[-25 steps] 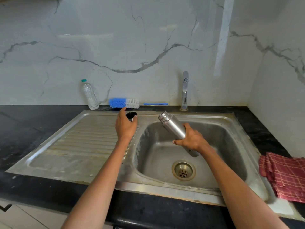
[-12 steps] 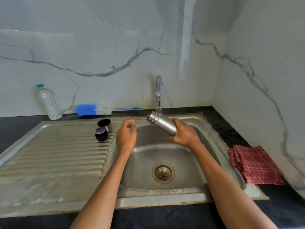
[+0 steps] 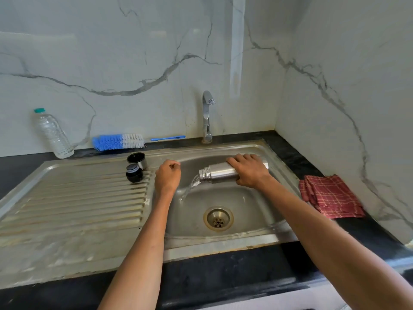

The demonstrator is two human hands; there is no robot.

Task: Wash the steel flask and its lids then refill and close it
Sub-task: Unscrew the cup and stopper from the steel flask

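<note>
Right hand (image 3: 250, 172) grips the steel flask (image 3: 220, 173) around mid-body, fingers wrapped over the top. Flask lies near-horizontal over the sink (image 3: 257, 151) basin, mouth pointing left and slightly down, water (image 3: 190, 186) pouring out toward the basin floor, left of the drain (image 3: 218, 218). Left hand (image 3: 167, 177) hovers just left of the stream, fingers curled into a loose fist, holding nothing visible.

Both lids sit on the drainboard (image 3: 78, 198) near the basin edge: steel-sided cup lid (image 3: 136, 159) behind, black stopper lid (image 3: 134, 173) in front, just beside each other; contact unclear.

Handling, as a judgement: flask is rigid, smooth metal, likely slippery once wet and soapy; gets lighter as it empties. Mid-body wrap is the sound hold; threaded neck gives better purchase for twisting. Lids are small, light, hard, prone to rolling on the ridges.

On the tabletop against the wall: clear plastic bottle (image 3: 52, 133) with teal cap, blue-and-white bottle brush (image 3: 118, 142). Tap (image 3: 207, 117) not visibly running. Red checked cloth (image 3: 330, 195) right of the sink.

No readable brand, label or writing on anything.
</note>
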